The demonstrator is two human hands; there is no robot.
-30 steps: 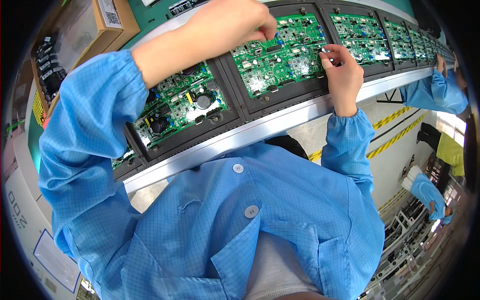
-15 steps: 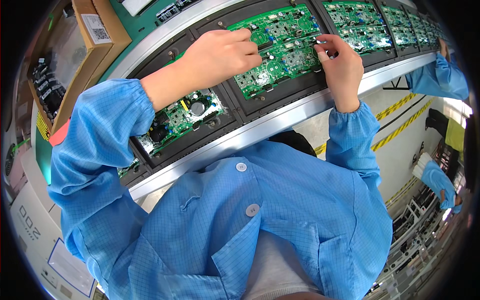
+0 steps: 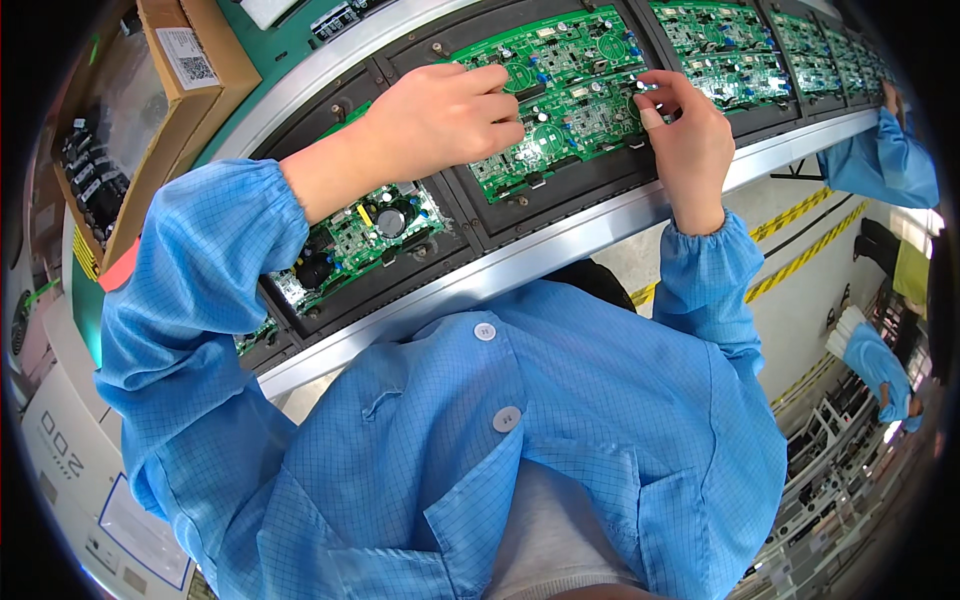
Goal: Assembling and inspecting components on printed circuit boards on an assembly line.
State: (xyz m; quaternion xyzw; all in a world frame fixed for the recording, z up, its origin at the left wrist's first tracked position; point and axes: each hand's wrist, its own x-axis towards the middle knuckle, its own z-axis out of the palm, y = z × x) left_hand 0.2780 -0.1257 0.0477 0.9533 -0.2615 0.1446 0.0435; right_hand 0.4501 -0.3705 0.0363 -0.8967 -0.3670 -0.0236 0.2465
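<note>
A green circuit board (image 3: 592,122) crowded with small components lies in a black carrier tray (image 3: 520,208) in front of me. My left hand (image 3: 445,115) is over its left part, fingers curled inward; whatever they hold, if anything, is hidden. At the board's right edge my right hand (image 3: 688,140) has thumb and index finger closed together, beside a small dark round part (image 3: 637,100). Whether that part is gripped or only touched is not plain. Below my left forearm sits another board (image 3: 375,232) with a large round capacitor (image 3: 391,222).
A metal rail (image 3: 480,278) runs along the tray's near side. More boards (image 3: 720,50) continue to the right, where another person's blue sleeve (image 3: 882,160) reaches the line. An open cardboard box (image 3: 190,100) with black components (image 3: 95,180) stands at the left.
Both hands have shifted slightly toward me, the right also a little to the right. The fingers of both keep nearly the same pose over the board.
</note>
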